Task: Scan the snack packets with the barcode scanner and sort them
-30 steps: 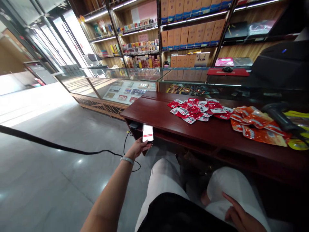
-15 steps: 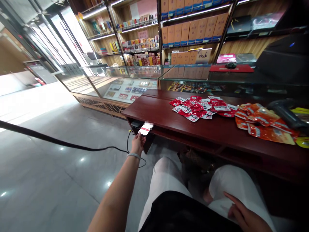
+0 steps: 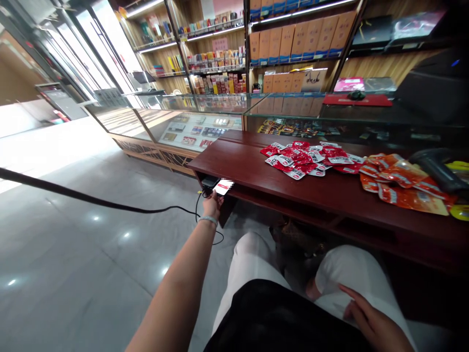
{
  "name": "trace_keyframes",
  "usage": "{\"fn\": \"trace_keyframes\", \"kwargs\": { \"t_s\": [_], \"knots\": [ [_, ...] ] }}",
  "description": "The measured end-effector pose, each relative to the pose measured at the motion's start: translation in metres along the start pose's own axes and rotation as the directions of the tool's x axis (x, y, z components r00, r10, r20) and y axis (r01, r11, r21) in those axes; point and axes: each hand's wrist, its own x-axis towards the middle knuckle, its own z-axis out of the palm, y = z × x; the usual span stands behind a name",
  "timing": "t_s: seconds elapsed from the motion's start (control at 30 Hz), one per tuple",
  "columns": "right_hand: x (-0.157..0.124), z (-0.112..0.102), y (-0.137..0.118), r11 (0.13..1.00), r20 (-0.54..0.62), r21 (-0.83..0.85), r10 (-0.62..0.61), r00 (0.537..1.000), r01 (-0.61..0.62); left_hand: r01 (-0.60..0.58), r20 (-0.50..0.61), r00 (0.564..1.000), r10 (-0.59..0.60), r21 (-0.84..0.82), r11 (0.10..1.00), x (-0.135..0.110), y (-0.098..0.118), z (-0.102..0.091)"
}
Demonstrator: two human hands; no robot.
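At the near left corner of the dark red desk, just below the front edge of its top, the left hand is grasping a phone by its near end; the screen is facing upward, showing white with a red band. A pale bracelet is circling that wrist. Just beside the phone, a dark flat object is sitting in the compartment under the top, and a thin black cable is looping below the corner. Over the right thigh, well apart from the front edge, the right hand is holding its index finger straight while other fingers are curling in; whether they are gripping anything, I cannot tell. Toward the far edge, red-and-white packets are lying in a heap. Farther right, orange packets are overlapping one another, and a black scanner is lying just beside them.
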Motion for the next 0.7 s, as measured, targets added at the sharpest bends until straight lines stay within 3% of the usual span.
{"fn": "trace_keyframes", "kwargs": {
  "t_s": [0.37,0.57,0.7],
  "knots": [
    [-0.006,0.004,-0.002,0.997,-0.078,0.004,-0.077,0.994,0.077,0.055,-0.060,0.997,-0.055,-0.002,0.999,-0.014,0.006,0.008],
    [-0.008,0.008,-0.006,0.995,-0.041,0.020,-0.094,0.995,0.095,0.099,-0.100,0.990,-0.096,0.029,0.995,-0.034,0.000,0.010],
    [-0.011,-0.005,-0.022,0.986,-0.241,0.065,-0.132,0.962,0.151,0.050,-0.146,0.989,-0.038,0.082,0.995,-0.062,-0.018,0.009]
  ]
}}
